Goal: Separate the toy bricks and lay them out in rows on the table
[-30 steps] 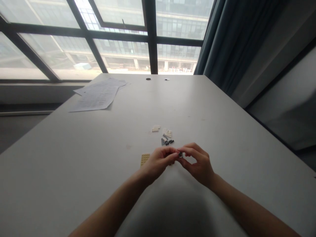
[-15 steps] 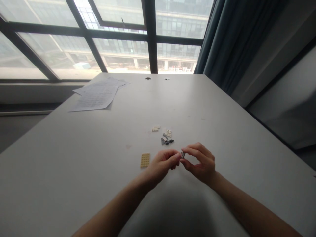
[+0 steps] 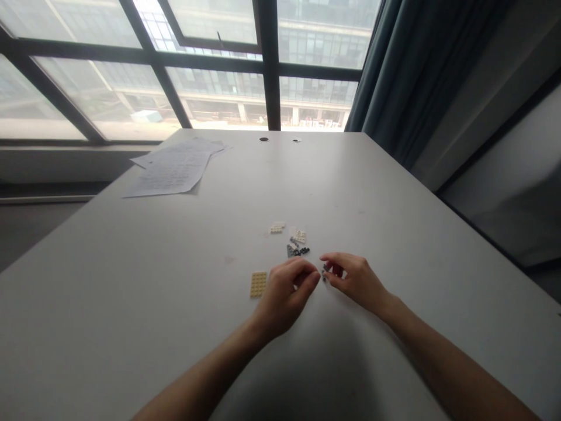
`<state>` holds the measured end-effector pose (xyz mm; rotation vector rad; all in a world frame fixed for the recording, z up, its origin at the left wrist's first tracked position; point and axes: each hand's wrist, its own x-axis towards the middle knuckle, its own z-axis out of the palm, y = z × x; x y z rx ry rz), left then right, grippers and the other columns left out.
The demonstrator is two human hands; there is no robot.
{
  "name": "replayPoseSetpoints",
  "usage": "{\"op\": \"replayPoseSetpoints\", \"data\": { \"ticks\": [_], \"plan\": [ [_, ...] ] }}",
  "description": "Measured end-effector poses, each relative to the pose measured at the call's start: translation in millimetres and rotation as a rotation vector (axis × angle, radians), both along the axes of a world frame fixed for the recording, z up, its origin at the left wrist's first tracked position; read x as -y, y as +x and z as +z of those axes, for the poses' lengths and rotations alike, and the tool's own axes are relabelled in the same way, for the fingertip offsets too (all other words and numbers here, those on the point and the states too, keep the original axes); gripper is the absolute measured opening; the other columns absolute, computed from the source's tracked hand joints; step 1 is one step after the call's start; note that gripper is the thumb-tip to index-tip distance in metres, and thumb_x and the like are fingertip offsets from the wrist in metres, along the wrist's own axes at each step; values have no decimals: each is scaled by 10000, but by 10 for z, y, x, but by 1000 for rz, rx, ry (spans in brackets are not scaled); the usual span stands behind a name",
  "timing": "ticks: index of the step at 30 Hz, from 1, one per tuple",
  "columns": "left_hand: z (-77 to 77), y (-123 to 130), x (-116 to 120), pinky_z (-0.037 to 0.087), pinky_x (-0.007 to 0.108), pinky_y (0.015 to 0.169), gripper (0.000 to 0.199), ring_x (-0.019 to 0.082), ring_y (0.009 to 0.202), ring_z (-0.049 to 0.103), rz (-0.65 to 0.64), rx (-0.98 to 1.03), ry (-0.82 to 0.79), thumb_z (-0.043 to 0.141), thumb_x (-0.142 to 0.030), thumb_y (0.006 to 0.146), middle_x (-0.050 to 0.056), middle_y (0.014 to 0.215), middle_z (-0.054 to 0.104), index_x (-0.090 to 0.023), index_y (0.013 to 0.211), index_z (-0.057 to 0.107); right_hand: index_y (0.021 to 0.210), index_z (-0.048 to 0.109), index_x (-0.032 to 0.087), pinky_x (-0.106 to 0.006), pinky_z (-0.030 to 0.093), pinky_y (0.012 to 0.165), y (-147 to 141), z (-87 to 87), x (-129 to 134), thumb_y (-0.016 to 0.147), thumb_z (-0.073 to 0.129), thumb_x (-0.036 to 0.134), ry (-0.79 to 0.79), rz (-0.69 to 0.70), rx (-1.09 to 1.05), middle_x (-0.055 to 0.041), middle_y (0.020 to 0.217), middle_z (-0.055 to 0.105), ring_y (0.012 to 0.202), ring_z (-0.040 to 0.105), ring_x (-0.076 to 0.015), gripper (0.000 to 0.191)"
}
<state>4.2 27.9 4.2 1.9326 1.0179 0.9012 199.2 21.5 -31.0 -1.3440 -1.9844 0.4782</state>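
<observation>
My right hand (image 3: 357, 278) has a small grey toy brick (image 3: 325, 270) at its fingertips, between thumb and forefinger. Just left of that brick, the thumb and forefinger of my left hand (image 3: 291, 286) are pinched together; whatever is between them is too small or hidden to make out. A tan studded plate (image 3: 258, 285) lies flat on the table to the left of my left hand. Beyond my hands is a small heap of grey bricks (image 3: 291, 250) and black bricks (image 3: 302, 251), with white pieces (image 3: 300, 235) at its far side.
Cream-white studded pieces (image 3: 277, 228) lie a little behind the heap. Printed paper sheets (image 3: 170, 172) rest at the far left of the white table (image 3: 394, 351). Two round cable holes are near its far edge, below the window. A dark curtain (image 3: 412, 76) hangs at the right.
My hands have drawn slightly apart. My right hand has turned and lowered with the grey brick, and my left hand's fingers have curled into a rounder pinch.
</observation>
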Motion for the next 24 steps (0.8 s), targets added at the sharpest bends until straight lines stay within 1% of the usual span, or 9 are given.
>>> {"op": "replayPoseSetpoints", "data": {
  "ticks": [4,7,10,12,14,16,18,20,24],
  "plan": [
    [-13,-13,-21,366,228,601,178,113,615,471,35,-24,13,538,-253,861,-13,655,547,-164,718,597,888,641,203,-238,477,621,-29,-2,6,742,657,106,-27,3,21,15,743,652,593,566,-111,176],
    [-21,-17,-30,365,225,600,186,110,613,474,44,-23,30,536,-259,866,-16,653,546,-164,718,597,861,647,201,-246,469,625,-49,-23,0,729,696,129,-23,3,44,12,729,646,603,564,-118,159],
    [-29,-18,-36,366,226,589,193,113,606,473,44,-41,43,530,-267,870,-14,649,546,-165,720,595,836,654,203,-270,466,664,-63,-53,-11,707,740,167,-1,-6,87,3,729,629,679,575,-148,159],
    [-40,-20,-41,370,229,586,189,117,606,478,41,-78,59,523,-262,874,-10,652,552,-168,727,594,825,658,204,-293,465,710,-67,-72,-16,698,755,179,3,-18,118,-10,763,622,752,574,-171,162],
    [-61,-24,-46,384,241,617,174,129,643,496,36,-136,120,519,-243,877,0,682,570,-173,738,595,824,662,208,-317,461,758,-65,-88,-19,701,756,192,-11,-36,131,-23,814,620,819,565,-189,155],
    [-90,-29,-49,399,275,687,162,156,721,512,21,-215,232,513,-226,879,21,737,593,-176,755,604,823,665,212,-336,454,794,-59,-104,-21,707,752,208,-37,-52,136,-30,855,616,862,555,-200,145],
    [-123,-34,-50,397,322,756,163,186,801,511,-5,-309,353,500,-220,889,42,794,608,-179,788,620,826,667,216,-344,449,807,-54,-121,-24,714,747,225,-67,-59,138,-30,872,610,877,547,-203,139],
    [-156,-38,-50,388,358,784,174,207,847,505,-28,-401,444,484,-228,902,56,847,618,-183,828,635,835,668,217,-344,446,811,-55,-137,-27,727,742,246,-92,-61,137,-30,880,605,883,544,-203,134],
    [-219,-38,-54,386,394,814,188,233,941,505,-61,-521,528,468,-263,921,76,970,622,-194,915,644,850,673,212,-343,444,821,-60,-147,-34,737,745,301,-108,-61,123,-34,887,608,899,547,-205,161]
  ]
}}
